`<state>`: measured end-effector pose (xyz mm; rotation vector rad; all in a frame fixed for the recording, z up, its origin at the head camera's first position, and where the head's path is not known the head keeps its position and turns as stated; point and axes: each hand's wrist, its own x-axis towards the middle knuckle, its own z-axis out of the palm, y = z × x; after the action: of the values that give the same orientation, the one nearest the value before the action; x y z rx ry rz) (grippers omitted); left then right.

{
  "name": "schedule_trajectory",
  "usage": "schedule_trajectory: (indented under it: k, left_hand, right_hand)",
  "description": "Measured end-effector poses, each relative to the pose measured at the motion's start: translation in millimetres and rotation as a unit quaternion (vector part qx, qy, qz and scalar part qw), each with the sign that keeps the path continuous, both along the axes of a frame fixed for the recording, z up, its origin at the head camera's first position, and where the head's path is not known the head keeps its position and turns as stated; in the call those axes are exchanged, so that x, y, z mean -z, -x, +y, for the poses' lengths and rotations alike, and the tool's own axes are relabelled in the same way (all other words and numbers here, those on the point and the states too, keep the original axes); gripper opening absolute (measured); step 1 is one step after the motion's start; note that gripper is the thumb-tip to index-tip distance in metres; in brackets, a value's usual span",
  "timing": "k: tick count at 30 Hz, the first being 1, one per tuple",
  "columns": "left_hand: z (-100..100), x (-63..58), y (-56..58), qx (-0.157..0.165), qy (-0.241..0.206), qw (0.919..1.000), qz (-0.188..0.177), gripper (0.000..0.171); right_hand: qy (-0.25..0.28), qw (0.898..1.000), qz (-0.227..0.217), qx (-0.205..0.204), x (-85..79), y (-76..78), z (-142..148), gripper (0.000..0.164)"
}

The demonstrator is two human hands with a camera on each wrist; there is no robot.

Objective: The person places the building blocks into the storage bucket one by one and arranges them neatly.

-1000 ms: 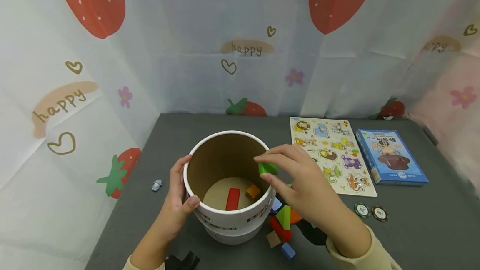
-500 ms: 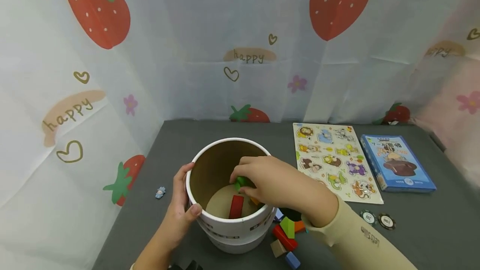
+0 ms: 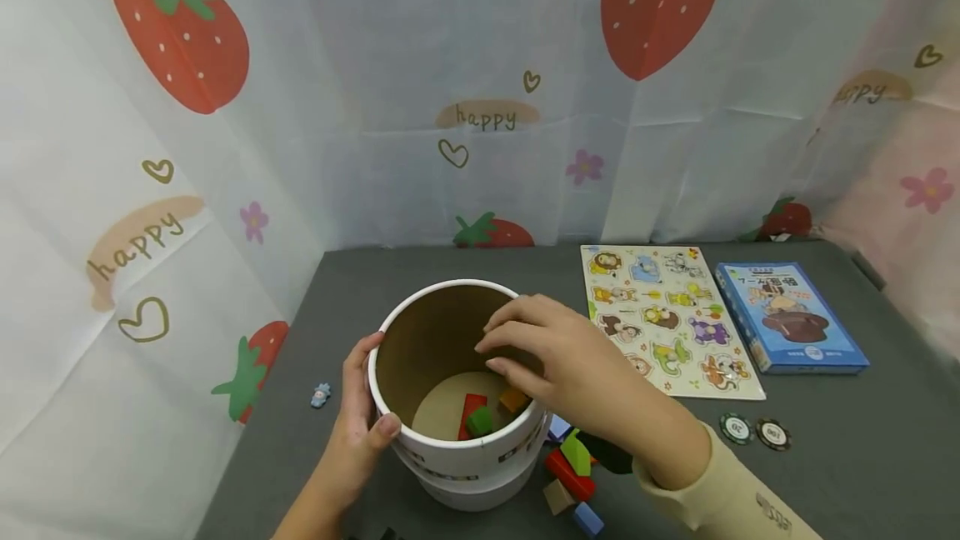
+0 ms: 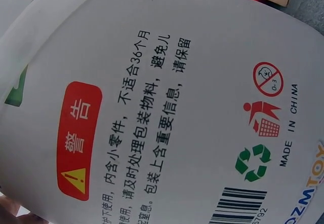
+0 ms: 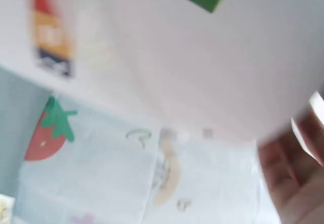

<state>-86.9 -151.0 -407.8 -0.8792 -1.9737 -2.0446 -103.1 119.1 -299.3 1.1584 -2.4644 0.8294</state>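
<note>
A white round bucket (image 3: 480, 467) stands on the dark table, tilted slightly in the head view. My left hand (image 3: 360, 415) grips its left rim, thumb at the front edge. Over the right rim hovers my right hand (image 3: 555, 352), fingers loosely bent, holding nothing. Inside the bucket lie a red block (image 3: 470, 412), a green block (image 3: 480, 421) partly over it, and an orange block (image 3: 513, 401). The bucket's printed wall (image 4: 202, 107) fills the left wrist view. In the right wrist view, the right hand (image 5: 296, 168) shows at the right edge beside the blurred bucket.
Several loose blocks lie right of the bucket, among them a red block (image 3: 570, 475), a light green block (image 3: 576, 452) and a blue block (image 3: 588, 519). Farther right are an animal puzzle board (image 3: 697, 348), a blue box (image 3: 791, 319) and two chips (image 3: 736, 429). A small figurine (image 3: 320, 395) lies left.
My right hand brought the green block down into the bucket and let go of it. It then rose back towards the right rim. The left hand kept its grip on the bucket.
</note>
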Motion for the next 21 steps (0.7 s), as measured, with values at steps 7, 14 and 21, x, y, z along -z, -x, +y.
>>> schedule_trajectory:
  k: [7, 14, 21]
  left_hand:
    - [1, 1.1, -0.9, -0.006, -0.003, 1.0000, 0.005, 0.079]
    - [1, 1.4, 0.4, -0.008, 0.005, 1.0000, 0.000, 0.079]
    - [1, 1.3, 0.4, -0.007, 0.003, 1.0000, -0.005, 0.079]
  right_hand:
    - [0.099, 0.990, -0.061, 0.078, 30.0, -40.3, 47, 0.020]
    - [0.020, 0.966, -0.259, 0.007, 107.7, -58.0, 77, 0.018]
    - [0.016, 0.947, -0.315, -0.057, 167.8, -64.1, 78, 0.025]
